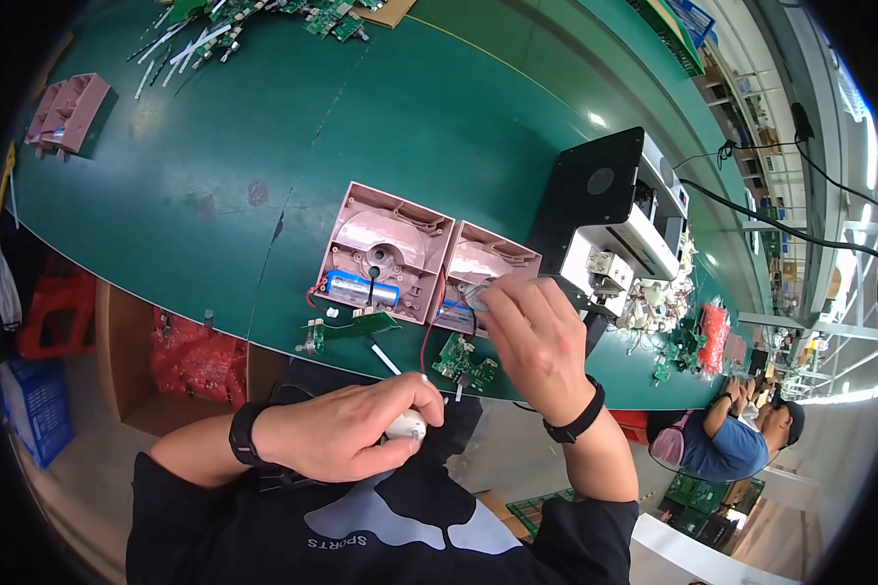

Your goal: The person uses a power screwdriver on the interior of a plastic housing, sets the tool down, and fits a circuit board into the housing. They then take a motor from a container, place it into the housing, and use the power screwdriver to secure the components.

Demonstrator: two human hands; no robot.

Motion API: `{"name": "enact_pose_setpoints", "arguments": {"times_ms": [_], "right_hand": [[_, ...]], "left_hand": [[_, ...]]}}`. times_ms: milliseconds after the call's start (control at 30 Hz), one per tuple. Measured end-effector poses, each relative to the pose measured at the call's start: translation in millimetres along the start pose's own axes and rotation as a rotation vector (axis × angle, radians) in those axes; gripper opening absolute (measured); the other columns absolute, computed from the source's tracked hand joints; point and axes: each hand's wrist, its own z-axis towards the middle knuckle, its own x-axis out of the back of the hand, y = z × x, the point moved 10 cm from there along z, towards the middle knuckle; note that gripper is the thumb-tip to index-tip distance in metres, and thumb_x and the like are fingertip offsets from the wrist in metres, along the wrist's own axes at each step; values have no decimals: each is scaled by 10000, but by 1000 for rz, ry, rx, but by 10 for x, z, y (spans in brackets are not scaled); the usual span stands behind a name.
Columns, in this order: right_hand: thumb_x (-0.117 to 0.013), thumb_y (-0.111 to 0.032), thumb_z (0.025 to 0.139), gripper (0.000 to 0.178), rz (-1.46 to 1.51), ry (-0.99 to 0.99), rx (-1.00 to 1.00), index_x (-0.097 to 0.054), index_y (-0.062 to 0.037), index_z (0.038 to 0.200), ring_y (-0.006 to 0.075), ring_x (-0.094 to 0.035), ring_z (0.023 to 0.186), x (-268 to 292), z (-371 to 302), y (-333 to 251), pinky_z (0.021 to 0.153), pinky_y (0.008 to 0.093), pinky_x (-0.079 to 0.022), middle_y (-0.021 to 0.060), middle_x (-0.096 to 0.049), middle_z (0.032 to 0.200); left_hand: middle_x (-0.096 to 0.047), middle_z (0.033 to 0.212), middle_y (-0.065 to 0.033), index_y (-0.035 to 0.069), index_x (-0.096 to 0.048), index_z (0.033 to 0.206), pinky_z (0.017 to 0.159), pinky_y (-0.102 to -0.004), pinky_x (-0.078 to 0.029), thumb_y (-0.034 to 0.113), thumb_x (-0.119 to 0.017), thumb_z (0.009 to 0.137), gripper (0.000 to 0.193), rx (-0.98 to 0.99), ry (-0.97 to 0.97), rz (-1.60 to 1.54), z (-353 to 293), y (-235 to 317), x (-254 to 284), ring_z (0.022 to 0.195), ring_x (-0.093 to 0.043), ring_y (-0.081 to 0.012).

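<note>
My left hand point(356, 429), near my chest, is closed round a small white rounded part point(407, 426) whose kind I cannot make out. Over the right pink plastic housing point(483, 255), my right hand point(538, 336) pinches a small grey roundish piece point(473, 295), partly covered by the fingers. Beside it lies a second pink housing point(385, 229), open side up, with a blue cylindrical battery point(361, 290) inside. Red wires run from the housings. Below them, at the table edge, are a green circuit board point(361, 327) and another circuit board point(463, 363).
A black-and-white machine point(605, 195) stands right of the housings on the green table point(215, 127). Circuit boards with wires point(332, 15) are piled at the far left, near another pink housing point(73, 112). Left below, a cardboard box point(127, 361) holds red wrap. A co-worker point(722, 439) sits at right.
</note>
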Motion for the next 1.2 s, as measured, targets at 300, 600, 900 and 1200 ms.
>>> {"name": "enact_pose_setpoints", "arguments": {"times_ms": [300, 600, 900, 1200], "right_hand": [[-726, 42, 725, 397, -82, -83, 13, -732, -19, 1117, 237, -618, 877, -15, -106, -73, 760, 360, -538, 65, -661, 1087], [-687, 63, 719, 453, -57, -48, -44, -725, -8, 1165, 248, -618, 878, -19, -187, -84, 760, 371, -545, 81, -661, 1093], [-668, 83, 725, 477, -43, 106, -28, -712, -13, 1190, 258, -624, 906, 328, -157, -62, 738, 371, -544, 85, -655, 1079], [-672, 102, 694, 426, -47, 37, 21, -736, -8, 1100, 280, -632, 823, 33, -90, -53, 723, 397, -533, 80, -687, 1022]], "left_hand": [[-617, 1257, -120, -2, -583, 1314, 952, -331, -561, 66, -649, 1019, 310, 182, -32, -267, -28, -23, 80, 1124, -669, -214], [-641, 1320, -98, -7, -574, 1387, 962, -322, -594, 41, -621, 1046, 348, 228, 153, -595, -47, -24, 37, 1185, -659, -171], [-668, 1311, -135, 5, -539, 1463, 983, -338, -572, 32, -706, 982, 510, 273, 135, -476, -184, -91, 32, 1215, -645, -205], [-661, 1310, -123, -6, -602, 1391, 1023, -343, -515, 36, -738, 954, 460, 212, 154, -466, -125, -40, 62, 1172, -632, -172]]}}
